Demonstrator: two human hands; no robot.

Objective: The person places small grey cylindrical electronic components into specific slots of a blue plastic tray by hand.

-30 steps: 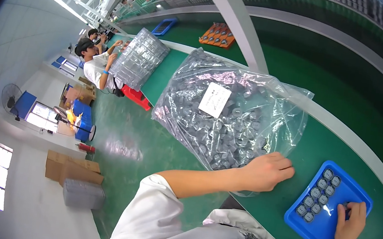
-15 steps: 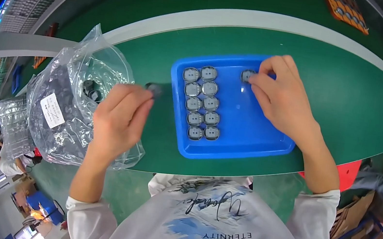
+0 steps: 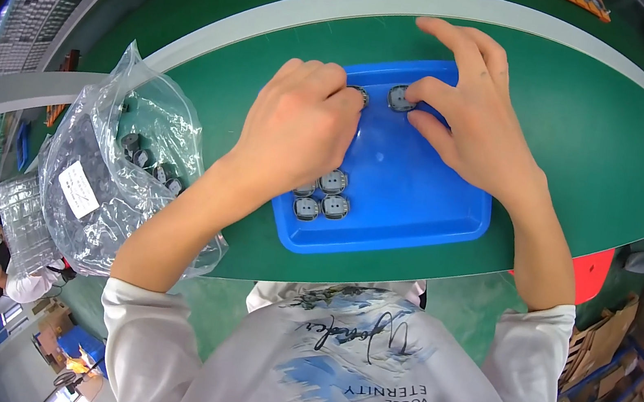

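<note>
Grey parts (image 3: 333, 207) lie in the blue tray (image 3: 414, 189) and plastic bag (image 3: 99, 231).

Two bare hands, a left (image 3: 300, 120) and a right (image 3: 474, 111), share one blue tray (image 3: 416, 173), where six grey parts (image 3: 334, 207) are visible: four below the left hand, one just past its fingers and one at the right hand's fingertips. Left of the left hand lies one clear bag (image 3: 124, 235) bearing one white label (image 3: 79, 189), its many jumbled pieces (image 3: 143, 158) beyond an exact count.
</note>
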